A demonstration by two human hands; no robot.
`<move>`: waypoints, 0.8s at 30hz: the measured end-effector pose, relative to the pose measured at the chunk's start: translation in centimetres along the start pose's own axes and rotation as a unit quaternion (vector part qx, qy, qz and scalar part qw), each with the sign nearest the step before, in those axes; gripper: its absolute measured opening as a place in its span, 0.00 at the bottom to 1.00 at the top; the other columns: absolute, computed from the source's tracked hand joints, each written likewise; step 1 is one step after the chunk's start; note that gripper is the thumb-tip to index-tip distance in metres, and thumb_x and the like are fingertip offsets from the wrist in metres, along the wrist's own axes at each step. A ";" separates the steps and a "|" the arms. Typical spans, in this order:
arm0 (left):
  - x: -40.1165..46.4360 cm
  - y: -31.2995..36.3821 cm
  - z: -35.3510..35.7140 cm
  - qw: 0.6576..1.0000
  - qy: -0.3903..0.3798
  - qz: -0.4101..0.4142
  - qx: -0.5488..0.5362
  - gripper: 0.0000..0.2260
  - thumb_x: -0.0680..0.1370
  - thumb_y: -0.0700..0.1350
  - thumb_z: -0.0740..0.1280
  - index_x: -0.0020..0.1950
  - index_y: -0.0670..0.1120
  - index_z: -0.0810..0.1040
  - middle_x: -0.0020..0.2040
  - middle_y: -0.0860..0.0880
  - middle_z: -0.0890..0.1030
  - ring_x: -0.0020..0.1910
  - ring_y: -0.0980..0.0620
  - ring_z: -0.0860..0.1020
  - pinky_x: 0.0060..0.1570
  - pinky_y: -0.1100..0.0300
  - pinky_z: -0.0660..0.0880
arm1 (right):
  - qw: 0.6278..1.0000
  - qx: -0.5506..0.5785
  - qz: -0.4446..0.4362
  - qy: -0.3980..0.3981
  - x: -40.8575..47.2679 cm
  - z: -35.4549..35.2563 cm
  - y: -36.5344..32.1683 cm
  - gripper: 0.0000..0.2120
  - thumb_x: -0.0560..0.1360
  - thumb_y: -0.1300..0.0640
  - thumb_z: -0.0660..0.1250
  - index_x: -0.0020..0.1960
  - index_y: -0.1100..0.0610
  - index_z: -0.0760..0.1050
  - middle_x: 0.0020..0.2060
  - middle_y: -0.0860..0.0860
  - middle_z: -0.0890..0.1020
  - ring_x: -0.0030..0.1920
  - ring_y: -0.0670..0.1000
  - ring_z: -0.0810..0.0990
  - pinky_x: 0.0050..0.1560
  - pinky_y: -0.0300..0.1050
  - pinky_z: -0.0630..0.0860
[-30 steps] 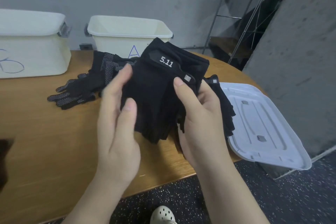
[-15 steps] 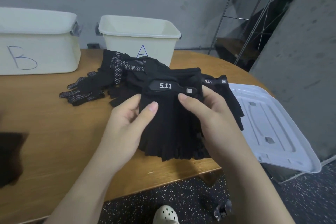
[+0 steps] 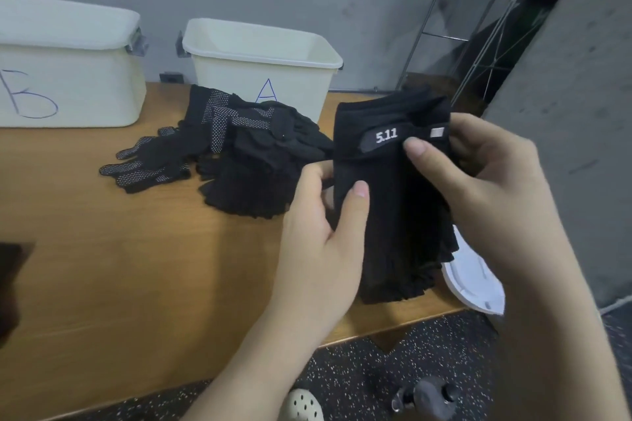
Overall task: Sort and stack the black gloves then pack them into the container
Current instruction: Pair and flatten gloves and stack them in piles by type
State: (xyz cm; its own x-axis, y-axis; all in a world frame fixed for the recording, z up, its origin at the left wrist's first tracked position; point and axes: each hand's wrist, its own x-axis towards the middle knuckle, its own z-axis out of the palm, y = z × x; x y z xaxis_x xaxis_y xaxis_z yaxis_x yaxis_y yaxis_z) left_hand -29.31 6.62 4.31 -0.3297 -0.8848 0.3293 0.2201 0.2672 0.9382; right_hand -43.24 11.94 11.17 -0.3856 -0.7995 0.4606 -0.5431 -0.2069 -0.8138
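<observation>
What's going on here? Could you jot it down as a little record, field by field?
held item: stack of black gloves with a 5.11 strap
left hand: grips the stack's left edge, thumb on top
right hand: grips the right edge, thumb by the strap
on the table: pile of loose gloves, some dotted
containers: bin A open behind the pile; bin B to the left
lid: white, at the table's right edge, partly hidden

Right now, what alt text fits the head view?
Both hands, left hand and right hand, hold a stack of black gloves above a wooden table. More gloves lie before bins marked A and B.
</observation>
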 end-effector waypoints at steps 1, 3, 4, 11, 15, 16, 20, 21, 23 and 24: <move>0.2 0.1 0.4 1.000 -0.011 -0.011 -0.004 0.05 0.84 0.47 0.65 0.59 0.50 0.77 0.47 0.52 0.85 0.49 0.52 0.83 0.53 0.47 0.80 | 1.000 -0.002 0.007 -0.004 0.3 -0.7 0.6 0.08 0.81 0.59 0.69 0.59 0.55 0.83 0.50 0.46 0.88 0.54 0.44 0.86 0.53 0.39 0.81; 0.7 0.1 1.0 1.000 -0.022 -0.016 0.004 0.05 0.84 0.47 0.65 0.59 0.51 0.78 0.44 0.48 0.85 0.47 0.48 0.82 0.51 0.47 0.79 | 1.000 -0.008 0.024 0.010 0.8 -1.6 1.6 0.07 0.83 0.58 0.66 0.56 0.54 0.83 0.48 0.46 0.88 0.53 0.43 0.85 0.51 0.36 0.79; 0.9 -0.1 1.4 1.000 -0.024 -0.015 0.012 0.06 0.83 0.48 0.66 0.59 0.52 0.78 0.43 0.47 0.85 0.44 0.49 0.82 0.49 0.50 0.79 | 0.999 -0.009 0.034 0.022 1.1 -2.0 2.1 0.07 0.84 0.58 0.65 0.55 0.53 0.82 0.47 0.45 0.88 0.51 0.42 0.85 0.49 0.35 0.79; 1.7 -2.3 2.3 0.998 -0.003 -0.053 0.040 0.08 0.81 0.51 0.69 0.59 0.54 0.80 0.37 0.52 0.83 0.40 0.53 0.81 0.46 0.46 0.82 | 0.987 -0.089 0.096 0.092 2.4 -1.8 5.9 0.06 0.82 0.52 0.69 0.51 0.44 0.84 0.43 0.41 0.87 0.48 0.42 0.85 0.44 0.37 0.77; 2.1 -3.0 2.4 0.996 -0.011 -0.066 0.056 0.10 0.79 0.53 0.70 0.59 0.54 0.81 0.39 0.53 0.85 0.41 0.52 0.81 0.45 0.46 0.82 | 0.978 -0.101 0.113 0.146 2.4 -1.4 7.2 0.04 0.80 0.50 0.71 0.52 0.47 0.85 0.42 0.44 0.87 0.47 0.48 0.86 0.49 0.51 0.83; 2.1 -3.2 2.5 0.996 -0.014 -0.067 0.061 0.11 0.79 0.54 0.70 0.59 0.54 0.81 0.39 0.53 0.85 0.41 0.52 0.81 0.44 0.47 0.82 | 0.976 -0.099 0.112 0.157 2.4 -1.2 7.4 0.04 0.80 0.50 0.71 0.50 0.46 0.85 0.41 0.43 0.87 0.46 0.46 0.86 0.49 0.51 0.83; 2.0 -4.1 2.8 0.994 -0.022 -0.080 0.074 0.11 0.79 0.55 0.71 0.59 0.54 0.80 0.40 0.55 0.85 0.41 0.55 0.82 0.43 0.56 0.82 | 0.972 -0.128 0.118 0.157 2.5 -0.5 8.2 0.05 0.80 0.51 0.71 0.52 0.49 0.85 0.42 0.43 0.86 0.47 0.45 0.84 0.50 0.48 0.81; 2.0 -4.3 2.8 0.993 -0.025 -0.080 0.080 0.11 0.79 0.55 0.70 0.59 0.54 0.80 0.40 0.55 0.85 0.40 0.55 0.82 0.41 0.60 0.80 | 0.971 -0.139 0.120 0.153 2.5 -0.4 8.4 0.06 0.80 0.50 0.70 0.53 0.50 0.85 0.42 0.43 0.86 0.47 0.46 0.84 0.51 0.49 0.81; 1.9 -4.5 2.8 0.993 -0.026 -0.073 0.092 0.11 0.78 0.55 0.71 0.58 0.53 0.80 0.38 0.55 0.84 0.38 0.57 0.81 0.39 0.67 0.76 | 0.968 -0.163 0.114 0.154 2.4 -0.3 8.8 0.08 0.80 0.50 0.70 0.55 0.51 0.85 0.45 0.44 0.85 0.49 0.46 0.83 0.53 0.49 0.80; 1.9 -4.5 2.8 0.993 -0.023 -0.070 0.094 0.10 0.78 0.55 0.71 0.57 0.53 0.80 0.37 0.55 0.84 0.38 0.57 0.81 0.38 0.68 0.75 | 0.966 -0.178 0.107 0.157 2.4 -0.2 8.8 0.09 0.80 0.50 0.71 0.57 0.51 0.84 0.47 0.45 0.85 0.50 0.46 0.82 0.54 0.48 0.79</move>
State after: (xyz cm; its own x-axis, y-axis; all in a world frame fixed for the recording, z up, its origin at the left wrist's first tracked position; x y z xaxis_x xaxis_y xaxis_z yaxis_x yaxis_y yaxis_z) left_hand -33.50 4.75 0.98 -0.3880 -0.9007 0.1955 -0.0047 0.2141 0.9768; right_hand -49.12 8.33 5.20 -0.6944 -0.5809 0.4247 -0.6257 0.1958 -0.7551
